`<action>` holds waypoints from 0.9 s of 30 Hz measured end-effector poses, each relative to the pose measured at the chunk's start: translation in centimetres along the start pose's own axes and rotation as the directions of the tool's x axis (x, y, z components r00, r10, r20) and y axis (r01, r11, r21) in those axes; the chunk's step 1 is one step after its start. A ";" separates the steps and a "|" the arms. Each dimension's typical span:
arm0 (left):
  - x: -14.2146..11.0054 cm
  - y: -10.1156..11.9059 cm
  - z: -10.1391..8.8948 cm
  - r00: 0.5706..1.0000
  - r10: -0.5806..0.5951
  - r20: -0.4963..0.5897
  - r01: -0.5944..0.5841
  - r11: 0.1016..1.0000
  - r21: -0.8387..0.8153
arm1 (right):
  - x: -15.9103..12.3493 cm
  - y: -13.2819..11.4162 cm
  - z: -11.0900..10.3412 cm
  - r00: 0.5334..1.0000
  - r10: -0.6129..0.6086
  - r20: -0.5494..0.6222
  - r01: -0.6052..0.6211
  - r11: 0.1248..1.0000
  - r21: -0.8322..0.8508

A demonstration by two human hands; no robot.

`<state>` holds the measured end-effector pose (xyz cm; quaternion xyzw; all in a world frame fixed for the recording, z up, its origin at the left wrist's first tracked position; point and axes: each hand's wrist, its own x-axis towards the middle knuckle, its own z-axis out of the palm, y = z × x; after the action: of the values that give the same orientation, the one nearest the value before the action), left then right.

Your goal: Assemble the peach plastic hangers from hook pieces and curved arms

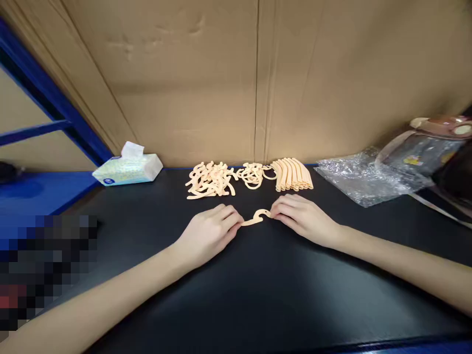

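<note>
Between the two hands, just above the black table (258, 295), is one small curved peach piece (252, 222). Behind it lie a pile of pieces (212, 181), some rings (252, 175) and a row of tubes (293, 174). The left hand (212, 231) pinches one end, the right hand (302, 217) the other, both palms down.

The bench (236, 305) is black, the cardboard (177, 88) behind it plain brown. The curved pieces (212, 179), rings (252, 174) and tubes (293, 173) are all pale peach. The tissue pack (127, 169) mixes light blue, yellow-green and white, with a dark blue logo; the metal frame (47, 93) is blue.
</note>
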<state>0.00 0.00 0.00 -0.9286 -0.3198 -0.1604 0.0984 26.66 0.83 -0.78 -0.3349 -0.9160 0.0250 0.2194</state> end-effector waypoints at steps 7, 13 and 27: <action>0.6 -0.2 0.1 0.999 -0.033 0.018 0.032 0.999 0.030 | -0.1 0.6 0.2 1.000 0.019 -0.009 -0.019 1.000 -0.009; 0.5 -0.8 0.0 0.999 0.020 -0.032 -0.018 0.998 0.059 | -0.2 0.5 0.2 0.998 0.062 -0.008 -0.062 0.997 -0.049; 0.3 -0.7 -0.2 1.000 -0.008 0.006 0.008 0.993 0.116 | 0.0 0.5 0.4 0.998 0.065 0.020 -0.064 0.997 -0.043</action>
<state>-0.28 0.69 0.33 -0.9206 -0.3326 -0.1390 0.1504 26.80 1.22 -1.24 -0.3686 -0.9073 0.0162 0.2017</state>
